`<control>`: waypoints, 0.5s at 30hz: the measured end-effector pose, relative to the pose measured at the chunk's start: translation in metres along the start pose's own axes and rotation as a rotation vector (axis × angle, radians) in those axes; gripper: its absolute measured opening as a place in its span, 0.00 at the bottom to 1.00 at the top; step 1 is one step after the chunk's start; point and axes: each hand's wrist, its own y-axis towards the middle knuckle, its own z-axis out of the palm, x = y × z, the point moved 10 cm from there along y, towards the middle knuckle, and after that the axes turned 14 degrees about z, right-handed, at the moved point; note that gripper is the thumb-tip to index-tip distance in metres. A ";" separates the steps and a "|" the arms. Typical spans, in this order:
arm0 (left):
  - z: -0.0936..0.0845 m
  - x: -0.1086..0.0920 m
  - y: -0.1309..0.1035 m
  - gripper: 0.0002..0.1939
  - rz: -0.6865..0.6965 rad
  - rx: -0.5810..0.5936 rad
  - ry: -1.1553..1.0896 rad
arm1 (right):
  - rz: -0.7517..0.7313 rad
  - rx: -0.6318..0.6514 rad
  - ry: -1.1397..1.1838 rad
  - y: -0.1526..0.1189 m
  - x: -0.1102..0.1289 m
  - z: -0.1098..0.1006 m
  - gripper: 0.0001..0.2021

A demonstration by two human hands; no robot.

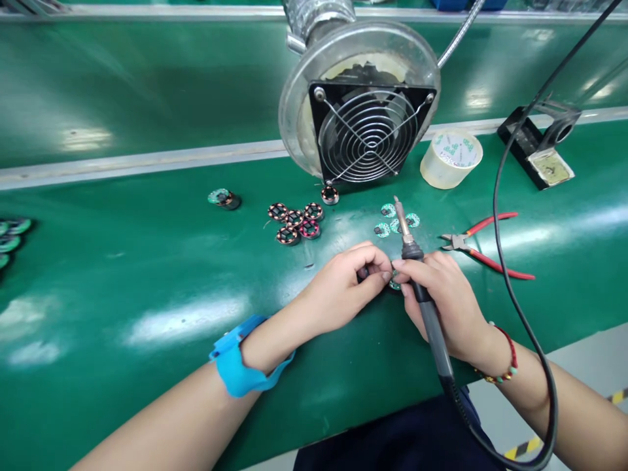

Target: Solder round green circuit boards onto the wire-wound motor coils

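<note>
My right hand point(454, 304) is wrapped round the grip of a soldering iron point(432, 327), whose bare metal tip points up and away from me. Its thumb and a fingertip also reach a small round green circuit board point(395, 284). My left hand point(343, 281) pinches that board from the other side, and something dark shows inside its curled fingers. What lies beneath the board is mostly hidden by my fingers. Just beyond, several loose round circuit boards point(383, 229) lie on the green bench. Copper-wound motor stators point(294, 218) sit in a cluster to the left.
A fume extractor fan point(371, 145) hangs over the back of the bench point(147, 261). Rightward are a tape roll point(446, 170), red-handled cutters point(458, 242) and a soldering iron stand point(534, 147). The iron's black cable point(510, 288) loops across my right forearm. A board-topped stack point(223, 198) stands left.
</note>
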 end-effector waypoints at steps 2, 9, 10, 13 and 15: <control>0.001 0.000 0.000 0.06 0.005 0.032 0.016 | 0.007 -0.044 0.065 -0.001 0.003 -0.013 0.20; 0.002 0.002 0.000 0.05 -0.029 0.085 0.055 | 0.185 -0.269 0.260 -0.023 -0.005 -0.051 0.23; 0.002 0.002 0.000 0.05 -0.033 0.083 0.060 | 0.190 -0.315 0.288 -0.029 -0.007 -0.055 0.22; 0.001 0.002 0.001 0.05 -0.035 0.073 0.068 | 0.193 -0.370 0.368 -0.042 -0.012 -0.059 0.17; 0.000 0.002 0.000 0.05 -0.034 0.071 0.071 | 0.187 -0.349 0.408 -0.046 -0.015 -0.058 0.15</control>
